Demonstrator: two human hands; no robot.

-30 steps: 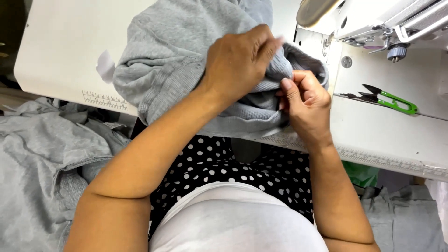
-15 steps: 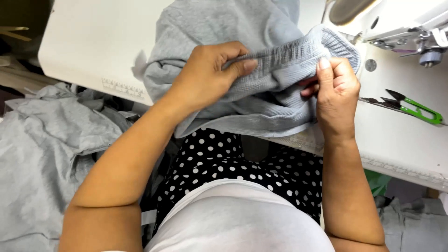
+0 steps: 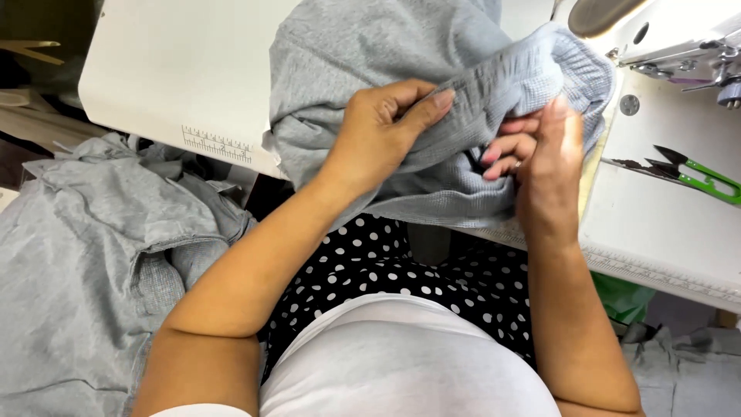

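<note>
A grey knit garment (image 3: 363,54) with a ribbed band (image 3: 502,85) lies bunched on the white sewing table (image 3: 177,69). My left hand (image 3: 382,131) grips the band from above, fingers pressed over the ribbing. My right hand (image 3: 540,150) holds the band's right part, fingertips curled into the fold just below it. Both hands are close together near the table's front edge, in front of the sewing machine (image 3: 664,38).
Green-handled thread snips (image 3: 695,174) lie on the table to the right of my right hand. A pile of grey fabric (image 3: 85,270) sits low on the left. A ruler scale (image 3: 220,143) marks the table's front edge. My lap shows dotted black cloth.
The ribbed band has been pulled out and stretched between my hands. My left hand slid left along it and my right hand moved under its right end.
</note>
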